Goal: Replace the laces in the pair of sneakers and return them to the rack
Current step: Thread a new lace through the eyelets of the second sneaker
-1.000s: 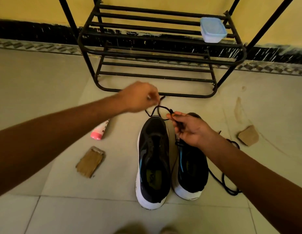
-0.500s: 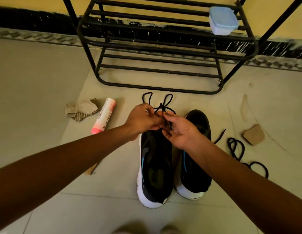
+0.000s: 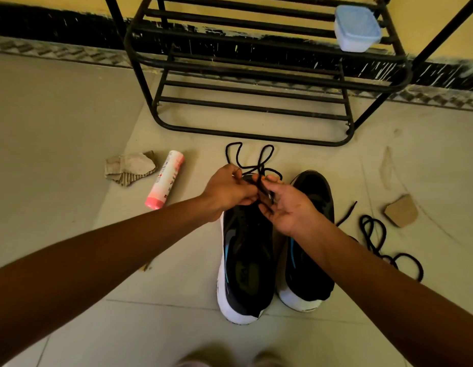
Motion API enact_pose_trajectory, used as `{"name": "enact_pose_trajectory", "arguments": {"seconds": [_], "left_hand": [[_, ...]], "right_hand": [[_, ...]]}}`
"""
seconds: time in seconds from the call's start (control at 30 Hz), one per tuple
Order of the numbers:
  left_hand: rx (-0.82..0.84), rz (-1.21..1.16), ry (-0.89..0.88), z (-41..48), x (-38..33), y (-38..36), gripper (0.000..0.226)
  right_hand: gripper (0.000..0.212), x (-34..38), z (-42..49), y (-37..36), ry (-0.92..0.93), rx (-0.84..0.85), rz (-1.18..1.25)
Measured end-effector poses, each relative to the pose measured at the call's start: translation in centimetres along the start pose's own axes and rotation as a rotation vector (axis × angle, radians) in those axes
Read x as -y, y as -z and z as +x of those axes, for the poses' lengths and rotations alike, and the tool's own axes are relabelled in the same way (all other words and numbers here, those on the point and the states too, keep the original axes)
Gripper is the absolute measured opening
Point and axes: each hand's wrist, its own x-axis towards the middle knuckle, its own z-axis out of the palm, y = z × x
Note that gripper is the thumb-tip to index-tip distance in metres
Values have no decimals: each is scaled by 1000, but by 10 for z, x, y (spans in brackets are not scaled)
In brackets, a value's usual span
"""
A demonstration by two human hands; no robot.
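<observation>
Two black sneakers with white soles are placed side by side on the floor, toes toward the rack (image 3: 246, 131), which is standing near them at the wall. Over the front part of the left sneaker (image 3: 246, 260) both hands are brought together. A black lace (image 3: 256, 168) is pinched by the left hand (image 3: 230, 192) between the thumb and the curled fingers. The right hand (image 3: 288, 210) is turned palm up; its fingers (image 3: 266, 207) are bent, and the same lace is held between its thumb and forefinger, from where it runs down toward the sneaker. Beyond the fingertips two loops of the lace are spread out, between the hands and the rack. The right sneaker (image 3: 313, 266) is touching the left one and is partly hidden by the right wrist. A loose lace (image 3: 373, 239) is seen coiled on the floor just beside the right sneaker. A pale box (image 3: 357, 27) is kept on the upper shelf of the rack. A pink tube (image 3: 165, 180) and a cardboard (image 3: 129, 168) are lying at the left, a second cardboard (image 3: 401, 210) at the right
</observation>
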Motion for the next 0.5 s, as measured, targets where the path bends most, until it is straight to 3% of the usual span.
{"name": "enact_pose_trajectory", "arguments": {"seconds": [0.17, 0.27, 0.37, 0.5], "left_hand": [[45, 123, -79, 2, 9, 12, 17], [15, 420, -215, 5, 16, 22, 21], [-6, 759, -412, 7, 20, 32, 19], [-5, 831, -435, 10, 28, 39, 11]], "right_hand": [[16, 1, -4, 9, 64, -44, 42], [17, 1, -7, 14, 176, -69, -42], [16, -8, -8, 23, 363, -87, -456], [40, -29, -13, 34, 502, -16, -934]]}}
